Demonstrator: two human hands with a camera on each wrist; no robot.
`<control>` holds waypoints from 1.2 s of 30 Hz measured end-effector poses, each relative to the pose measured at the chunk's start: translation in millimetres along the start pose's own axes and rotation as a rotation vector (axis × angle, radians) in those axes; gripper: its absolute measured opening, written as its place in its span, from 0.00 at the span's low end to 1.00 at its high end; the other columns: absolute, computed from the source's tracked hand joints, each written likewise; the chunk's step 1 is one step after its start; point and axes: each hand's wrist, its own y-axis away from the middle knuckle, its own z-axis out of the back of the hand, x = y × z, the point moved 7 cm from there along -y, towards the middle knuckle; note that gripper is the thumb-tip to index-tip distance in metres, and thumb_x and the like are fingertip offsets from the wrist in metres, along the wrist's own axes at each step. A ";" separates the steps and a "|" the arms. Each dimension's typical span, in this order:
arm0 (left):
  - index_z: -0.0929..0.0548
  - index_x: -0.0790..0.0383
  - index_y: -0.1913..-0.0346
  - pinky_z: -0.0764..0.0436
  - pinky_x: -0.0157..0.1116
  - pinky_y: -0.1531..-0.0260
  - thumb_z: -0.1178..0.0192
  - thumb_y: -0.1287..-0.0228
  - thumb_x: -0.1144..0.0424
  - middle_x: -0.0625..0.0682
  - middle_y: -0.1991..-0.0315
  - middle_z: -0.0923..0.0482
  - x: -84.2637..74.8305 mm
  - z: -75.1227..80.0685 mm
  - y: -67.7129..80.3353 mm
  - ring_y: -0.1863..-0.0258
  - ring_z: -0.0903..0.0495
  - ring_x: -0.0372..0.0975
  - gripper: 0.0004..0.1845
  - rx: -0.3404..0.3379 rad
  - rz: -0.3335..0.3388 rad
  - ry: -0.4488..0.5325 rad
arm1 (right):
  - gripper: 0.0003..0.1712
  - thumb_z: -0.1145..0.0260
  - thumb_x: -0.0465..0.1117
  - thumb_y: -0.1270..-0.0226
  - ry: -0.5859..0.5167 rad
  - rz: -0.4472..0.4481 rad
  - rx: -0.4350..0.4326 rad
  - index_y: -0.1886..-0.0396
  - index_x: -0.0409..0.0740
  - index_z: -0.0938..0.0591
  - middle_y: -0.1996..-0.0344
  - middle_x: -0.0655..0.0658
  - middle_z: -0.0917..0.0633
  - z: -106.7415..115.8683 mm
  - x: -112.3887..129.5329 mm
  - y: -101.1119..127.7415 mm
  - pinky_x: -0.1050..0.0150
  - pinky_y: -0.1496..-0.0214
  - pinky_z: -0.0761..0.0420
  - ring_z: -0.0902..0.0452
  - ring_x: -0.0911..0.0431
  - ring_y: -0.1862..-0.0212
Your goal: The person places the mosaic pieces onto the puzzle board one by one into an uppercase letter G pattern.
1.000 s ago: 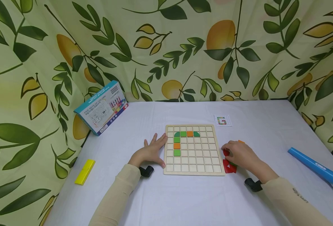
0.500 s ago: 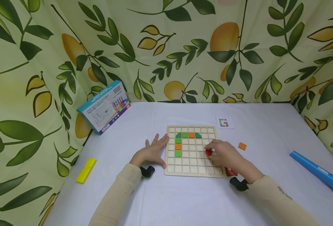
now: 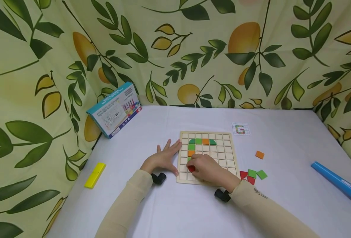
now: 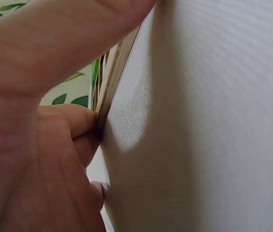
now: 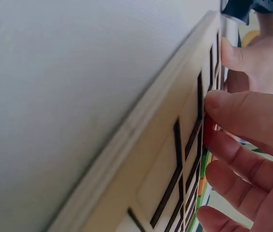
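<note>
A wooden grid board [image 3: 224, 162] lies on the white-covered table. My left hand [image 3: 162, 159] is spread along its left side, thumb and fingertips right at the edge. The right hand [image 3: 208, 168] pinches a red tile [image 3: 191, 169] low over the grid's left part, just below a green tile that its fingers partly cover; the red tile's full outline is hidden. In the right wrist view the red tile [image 5: 208, 128] shows between thumb and fingers. Set in the grid are a row of green and orange tiles with rounded dark green ends [image 3: 213, 142] and a column down its left.
Right of the board lie red tiles [image 3: 243, 174], two green squares [image 3: 262, 174] and an orange square [image 3: 259, 154]. A pattern card [image 3: 241, 129] showing a G lies behind. Farther out are a blue tube [image 3: 337, 181], a yellow block [image 3: 95, 175] and a box [image 3: 115, 110].
My right hand has picked up the red tile from the pile right of the board and carried it left across the grid. The left hand keeps its place at the board's edge.
</note>
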 end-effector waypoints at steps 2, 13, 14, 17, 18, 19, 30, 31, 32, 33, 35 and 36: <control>0.58 0.48 0.27 0.74 0.64 0.42 0.24 0.71 0.43 0.41 0.27 0.68 -0.2 0.5 -0.5 0.30 0.77 0.45 0.68 -0.002 0.002 -0.010 | 0.14 0.30 0.37 0.49 0.001 -0.007 0.004 0.60 0.47 0.14 0.70 0.55 0.22 -0.6 -0.6 0.1 0.70 0.67 0.27 0.32 0.63 0.72; 0.57 0.50 0.27 0.74 0.64 0.43 0.24 0.70 0.45 0.43 0.26 0.68 -3.0 3.2 -1.4 0.30 0.77 0.47 0.67 -0.003 -0.015 0.003 | 0.17 0.27 0.39 0.50 0.024 0.000 0.012 0.57 0.52 0.14 0.70 0.55 0.24 5.8 -5.2 -1.2 0.70 0.71 0.30 0.33 0.63 0.74; 0.57 0.50 0.27 0.74 0.64 0.43 0.24 0.70 0.45 0.43 0.26 0.68 -3.1 3.1 -1.5 0.30 0.77 0.47 0.67 -0.002 -0.016 0.006 | 0.17 0.28 0.39 0.50 0.016 -0.002 0.015 0.57 0.52 0.14 0.70 0.55 0.25 5.4 -5.9 -0.8 0.70 0.71 0.30 0.33 0.63 0.75; 0.58 0.50 0.27 0.75 0.64 0.43 0.24 0.70 0.45 0.42 0.27 0.68 -2.7 2.2 -2.2 0.30 0.77 0.47 0.68 0.004 -0.014 0.009 | 0.17 0.30 0.38 0.47 -0.015 -0.018 0.030 0.55 0.53 0.15 0.71 0.56 0.26 4.0 -9.3 1.7 0.71 0.72 0.31 0.34 0.63 0.75; 0.58 0.50 0.27 0.75 0.64 0.43 0.24 0.70 0.45 0.42 0.27 0.68 -2.6 1.9 -2.4 0.30 0.77 0.47 0.68 0.004 -0.014 0.011 | 0.17 0.31 0.38 0.46 -0.026 -0.025 0.030 0.55 0.53 0.15 0.70 0.56 0.26 4.3 -10.7 3.0 0.71 0.72 0.31 0.34 0.63 0.75; 0.58 0.49 0.27 0.75 0.64 0.43 0.24 0.70 0.45 0.42 0.27 0.68 -2.2 1.5 -2.8 0.30 0.77 0.46 0.68 0.005 -0.010 0.010 | 0.17 0.31 0.37 0.46 -0.038 -0.028 0.026 0.55 0.53 0.15 0.70 0.56 0.26 5.4 -11.9 4.7 0.71 0.71 0.30 0.33 0.63 0.74; 0.57 0.48 0.27 0.75 0.63 0.42 0.23 0.73 0.45 0.42 0.27 0.67 -3.5 -3.3 -4.6 0.29 0.76 0.46 0.69 -0.008 -0.009 0.009 | 0.21 0.31 0.39 0.45 -0.119 -0.330 -0.120 0.49 0.44 0.19 0.57 0.46 0.21 59.0 -75.2 80.1 0.60 0.63 0.24 0.27 0.53 0.61; 0.57 0.49 0.27 0.75 0.63 0.42 0.23 0.73 0.45 0.42 0.27 0.67 -3.8 -3.3 -4.1 0.29 0.76 0.46 0.69 -0.008 -0.011 0.011 | 0.22 0.31 0.38 0.45 -0.123 -0.375 -0.131 0.49 0.43 0.19 0.57 0.45 0.21 64.6 -83.7 91.6 0.60 0.63 0.24 0.27 0.52 0.61; 0.57 0.49 0.27 0.75 0.63 0.42 0.23 0.73 0.45 0.42 0.26 0.67 -3.7 -3.3 -3.6 0.29 0.77 0.46 0.69 -0.009 -0.012 0.011 | 0.23 0.30 0.37 0.46 -0.117 -0.412 -0.139 0.48 0.42 0.20 0.56 0.44 0.21 69.4 -91.3 102.5 0.60 0.64 0.24 0.28 0.52 0.61; 0.57 0.48 0.27 0.75 0.63 0.42 0.23 0.74 0.45 0.42 0.26 0.67 -3.3 -2.8 -2.9 0.30 0.77 0.46 0.69 -0.010 -0.009 0.011 | 0.23 0.30 0.37 0.47 -0.107 -0.444 -0.144 0.49 0.41 0.20 0.56 0.43 0.20 73.2 -98.3 112.3 0.61 0.65 0.24 0.28 0.52 0.62; 0.57 0.48 0.27 0.75 0.63 0.42 0.23 0.74 0.45 0.42 0.26 0.67 -1.5 -1.5 -1.0 0.30 0.77 0.46 0.69 -0.017 0.001 0.012 | 0.22 0.29 0.37 0.48 -0.092 -0.498 -0.134 0.50 0.40 0.19 0.57 0.40 0.20 76.8 -109.3 128.2 0.61 0.68 0.24 0.30 0.51 0.63; 0.57 0.48 0.27 0.74 0.63 0.41 0.22 0.75 0.45 0.42 0.26 0.67 -0.4 -0.8 0.2 0.29 0.77 0.46 0.70 -0.020 0.007 0.012 | 0.22 0.29 0.37 0.48 -0.085 -0.519 -0.125 0.51 0.40 0.19 0.55 0.38 0.20 77.1 -113.4 134.4 0.60 0.66 0.22 0.28 0.50 0.62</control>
